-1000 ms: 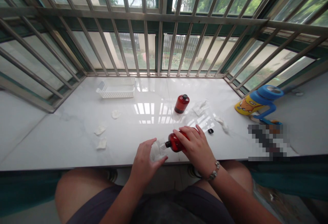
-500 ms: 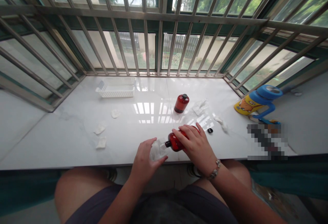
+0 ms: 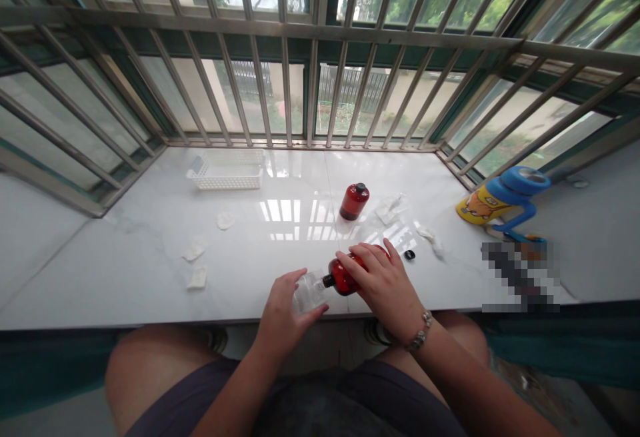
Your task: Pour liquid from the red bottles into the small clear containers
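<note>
My left hand (image 3: 287,304) is wrapped round a clear plastic cup or jar (image 3: 309,292) near the counter's front edge. Fingers of my right hand (image 3: 375,274) close over a red bottle (image 3: 342,278), which lies tipped on its side. Its dark neck points left and meets the mouth of the clear container. Whether liquid is flowing I cannot make out. A small black cap (image 3: 410,255) rests just right of my right fingers. Behind my hands a second red bottle (image 3: 355,202) stands upright with a dark top.
On the white counter (image 3: 125,277) sit a white plastic basket (image 3: 227,180) at back left and several crumpled white scraps (image 3: 197,280). Crumpled clear wrapping (image 3: 390,209) lies right of the upright bottle. A blue-and-yellow flask (image 3: 500,196) is at far right, with a blurred-out item before it. Metal bars (image 3: 310,97) close the back.
Almost nothing differs. The clear container looks emptier of white haze than before, while both hands and the red bottle keep their places.
</note>
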Tool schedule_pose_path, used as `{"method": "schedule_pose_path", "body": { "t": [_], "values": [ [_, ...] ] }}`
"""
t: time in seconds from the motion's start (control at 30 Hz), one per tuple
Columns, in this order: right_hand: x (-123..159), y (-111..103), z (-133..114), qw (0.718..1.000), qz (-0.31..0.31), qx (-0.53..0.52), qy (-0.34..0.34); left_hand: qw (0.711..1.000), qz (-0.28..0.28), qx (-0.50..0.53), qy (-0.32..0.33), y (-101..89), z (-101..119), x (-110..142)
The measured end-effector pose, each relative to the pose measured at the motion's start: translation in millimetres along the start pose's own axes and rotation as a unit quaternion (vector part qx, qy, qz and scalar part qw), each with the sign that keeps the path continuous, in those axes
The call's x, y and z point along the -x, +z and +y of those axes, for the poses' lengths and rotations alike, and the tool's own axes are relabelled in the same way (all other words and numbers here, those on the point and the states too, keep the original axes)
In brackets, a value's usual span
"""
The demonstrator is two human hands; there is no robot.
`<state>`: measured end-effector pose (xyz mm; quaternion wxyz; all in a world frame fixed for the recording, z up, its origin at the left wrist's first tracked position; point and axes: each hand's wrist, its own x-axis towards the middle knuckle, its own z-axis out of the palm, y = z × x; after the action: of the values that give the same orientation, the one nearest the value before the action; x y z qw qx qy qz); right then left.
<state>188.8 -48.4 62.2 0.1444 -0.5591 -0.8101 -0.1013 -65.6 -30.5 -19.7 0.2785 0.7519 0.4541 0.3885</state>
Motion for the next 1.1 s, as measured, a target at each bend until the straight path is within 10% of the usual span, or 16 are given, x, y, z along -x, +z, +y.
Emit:
{"method": "schedule_pose_path", "body": {
  "t": [1.1],
  "values": [
    [1.1, 4.1, -0.4, 1.0, -0.007, 0.009, 0.0, 1.0, -0.005, 0.003, -0.01, 1.4, -5.0, 2.6]
  ]
}}
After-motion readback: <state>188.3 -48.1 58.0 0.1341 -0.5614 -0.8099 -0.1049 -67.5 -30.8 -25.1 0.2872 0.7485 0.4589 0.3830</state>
